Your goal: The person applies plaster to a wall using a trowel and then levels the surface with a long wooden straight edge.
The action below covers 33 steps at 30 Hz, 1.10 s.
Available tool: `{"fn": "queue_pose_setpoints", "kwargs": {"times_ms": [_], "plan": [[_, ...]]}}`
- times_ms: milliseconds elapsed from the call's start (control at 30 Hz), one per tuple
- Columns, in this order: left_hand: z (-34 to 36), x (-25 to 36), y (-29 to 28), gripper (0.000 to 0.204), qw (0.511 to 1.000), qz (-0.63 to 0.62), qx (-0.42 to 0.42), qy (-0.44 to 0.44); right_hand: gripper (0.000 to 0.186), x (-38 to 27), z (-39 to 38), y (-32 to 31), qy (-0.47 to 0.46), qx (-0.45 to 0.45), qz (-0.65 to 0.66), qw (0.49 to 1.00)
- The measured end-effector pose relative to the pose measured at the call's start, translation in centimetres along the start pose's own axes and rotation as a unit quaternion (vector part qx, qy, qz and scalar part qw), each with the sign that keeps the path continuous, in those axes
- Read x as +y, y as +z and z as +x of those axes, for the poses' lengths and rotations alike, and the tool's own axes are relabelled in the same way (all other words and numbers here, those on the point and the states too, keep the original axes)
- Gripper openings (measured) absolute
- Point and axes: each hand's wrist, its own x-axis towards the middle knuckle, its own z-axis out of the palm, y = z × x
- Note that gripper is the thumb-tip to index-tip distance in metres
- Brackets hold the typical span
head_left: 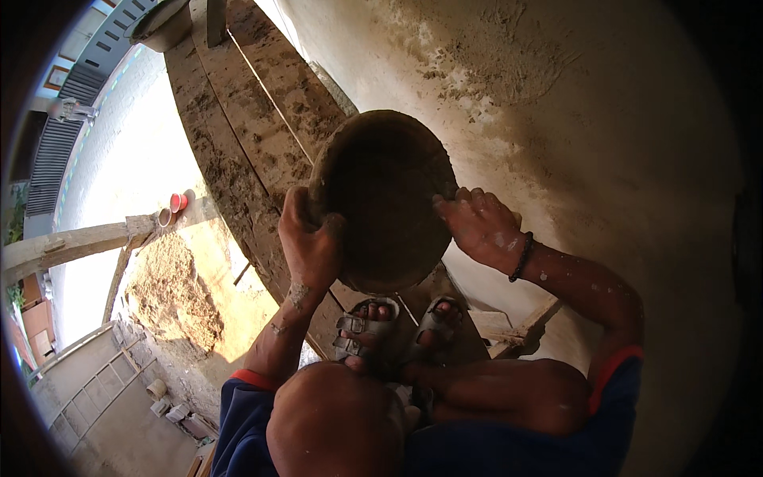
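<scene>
A round, mortar-stained bucket (381, 274) is between my two hands, its dark mouth facing up toward me. My left hand (311, 242) grips its rim on the left side, thumb over the edge. On the right side my right hand (485, 225) closes over the rim, with a dark beaded bracelet at the wrist. The inside is in deep shadow, so I cannot tell what it contains. Beneath it run wooden planks (230, 119) crusted with mud or mortar. Whether the bucket rests on them or hangs just above is hidden.
My sandalled feet (366, 326) stand on the planks. A rough plastered wall (604, 159) rises on the right. Another bucket (163, 28) sits at the planks' far end. Far below on the left are a sand heap (175, 294), a red bucket (178, 202) and a ladder (99, 393).
</scene>
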Motion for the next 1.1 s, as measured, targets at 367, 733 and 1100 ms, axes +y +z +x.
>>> {"fn": "queue_pose_setpoints", "kwargs": {"times_ms": [367,733,1100], "plan": [[0.4,-0.9,-0.4,0.019,0.995,-0.093,0.003,-0.021,0.038,-0.5,-0.3,0.1,0.086,-0.173,0.345,0.918],[0.8,-1.5,-1.7,0.016,0.997,-0.06,0.034,-0.017,0.037,6.9,-1.9,-12.3,0.048,-0.007,0.407,0.912],[0.8,-1.2,-1.4,0.016,0.998,-0.053,0.014,-0.021,0.039,20.4,-3.5,-17.3,0.318,0.252,0.119,0.906]]}}
